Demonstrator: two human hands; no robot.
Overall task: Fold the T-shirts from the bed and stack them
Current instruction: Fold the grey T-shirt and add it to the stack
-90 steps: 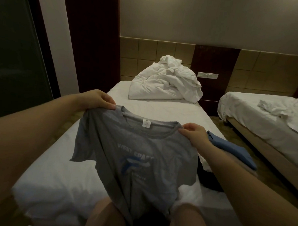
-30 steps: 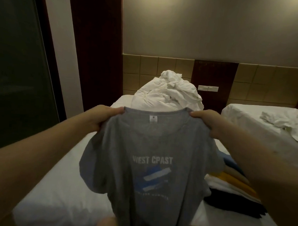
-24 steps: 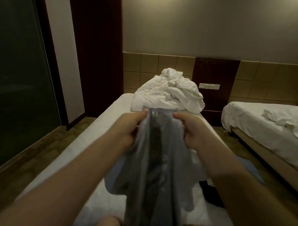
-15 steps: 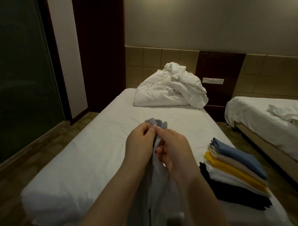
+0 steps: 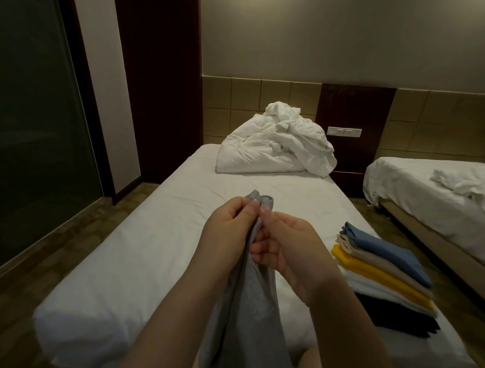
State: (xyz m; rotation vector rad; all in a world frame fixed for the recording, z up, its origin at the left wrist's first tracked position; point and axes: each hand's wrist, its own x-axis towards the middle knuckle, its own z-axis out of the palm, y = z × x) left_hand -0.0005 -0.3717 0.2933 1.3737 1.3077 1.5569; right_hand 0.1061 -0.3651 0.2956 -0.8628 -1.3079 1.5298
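Grey T-shirt (image 5: 247,309) hangs doubled lengthwise at six o'clock above the bed (image 5: 149,249), shoulders pinched by my left hand (image 5: 228,233) and right hand (image 5: 288,250), fingers curled on cloth. I should match the seams before laying it flat, clear of the stack (image 5: 385,268) at four o'clock.

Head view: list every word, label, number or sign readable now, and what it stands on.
None can be read.
The grey fabric T-shirt, pinched by the left hand and right hand, is doubled lengthwise and shows no print.
The white wall switch plate bears no legible marking.
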